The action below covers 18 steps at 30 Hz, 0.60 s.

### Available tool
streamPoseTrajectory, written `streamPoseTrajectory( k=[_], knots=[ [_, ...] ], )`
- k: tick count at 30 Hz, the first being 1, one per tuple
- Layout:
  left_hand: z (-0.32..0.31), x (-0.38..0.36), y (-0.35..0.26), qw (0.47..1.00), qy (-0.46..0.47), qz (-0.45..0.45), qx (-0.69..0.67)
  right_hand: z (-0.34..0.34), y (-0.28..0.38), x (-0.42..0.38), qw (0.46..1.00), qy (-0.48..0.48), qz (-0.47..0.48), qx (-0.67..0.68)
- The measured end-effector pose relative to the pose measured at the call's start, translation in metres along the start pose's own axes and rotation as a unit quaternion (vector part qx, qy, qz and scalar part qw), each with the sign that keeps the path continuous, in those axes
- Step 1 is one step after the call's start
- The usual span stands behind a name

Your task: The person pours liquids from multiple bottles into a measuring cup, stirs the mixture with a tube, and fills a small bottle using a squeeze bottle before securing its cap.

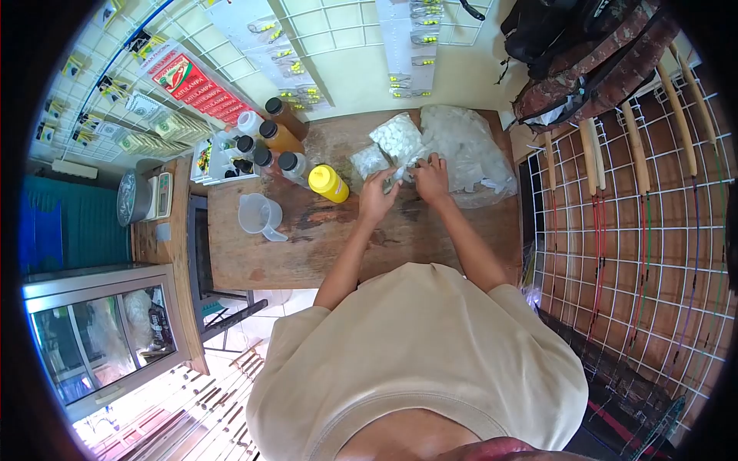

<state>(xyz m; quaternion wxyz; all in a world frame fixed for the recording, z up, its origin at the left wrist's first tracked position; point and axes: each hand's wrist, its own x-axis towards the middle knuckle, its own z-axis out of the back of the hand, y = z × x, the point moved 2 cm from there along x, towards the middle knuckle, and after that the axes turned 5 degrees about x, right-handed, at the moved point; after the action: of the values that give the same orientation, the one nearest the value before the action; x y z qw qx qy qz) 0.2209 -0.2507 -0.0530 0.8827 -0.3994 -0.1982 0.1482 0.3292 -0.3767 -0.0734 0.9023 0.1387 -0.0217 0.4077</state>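
A clear plastic bag of white pieces lies on the wooden table, its lower end between my hands. My left hand is closed on that lower end, fingers bent inward. Close beside it, my right hand pinches the same part of the bag from the right. A smaller clear packet lies just left of the bag, near my left fingertips. Right of my right hand spreads a large, crumpled clear plastic bag; what it holds is hard to make out.
Left of my hands stand a yellow bottle, a clear measuring jug and several dark-capped bottles. A white tray sits at the table's back left. The wooden table ends before my shirt; a wire grid rises at right.
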Motion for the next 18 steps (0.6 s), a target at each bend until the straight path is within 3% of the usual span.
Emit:
streamPoseTrajectory(
  k=[9, 11, 12, 15, 17, 18],
  knots=[
    [0.005, 0.000, 0.005, 1.000, 0.007, 0.001, 0.021, -0.009, 0.006, 0.003, 0.999, 0.015, -0.042, 0.019],
    [0.006, -0.001, 0.005, 1.000, 0.008, 0.009, 0.015, -0.003, 0.008, 0.001, 0.996, -0.077, -0.040, 0.033],
    [0.007, -0.002, 0.004, 1.000, 0.011, 0.015, 0.008, 0.002, 0.009, 0.000, 0.996, -0.076, -0.040, 0.033],
    [0.010, -0.002, -0.001, 1.000, 0.022, 0.018, 0.006, 0.028, 0.011, -0.004, 0.988, -0.123, -0.040, 0.085],
    [0.009, -0.002, -0.001, 1.000, 0.020, 0.005, 0.006, 0.040, 0.011, -0.002, 0.947, -0.172, -0.061, 0.264],
    [0.008, -0.002, -0.002, 1.000, 0.016, -0.008, 0.007, 0.045, 0.010, -0.001, 0.947, -0.173, -0.063, 0.264]
  ],
)
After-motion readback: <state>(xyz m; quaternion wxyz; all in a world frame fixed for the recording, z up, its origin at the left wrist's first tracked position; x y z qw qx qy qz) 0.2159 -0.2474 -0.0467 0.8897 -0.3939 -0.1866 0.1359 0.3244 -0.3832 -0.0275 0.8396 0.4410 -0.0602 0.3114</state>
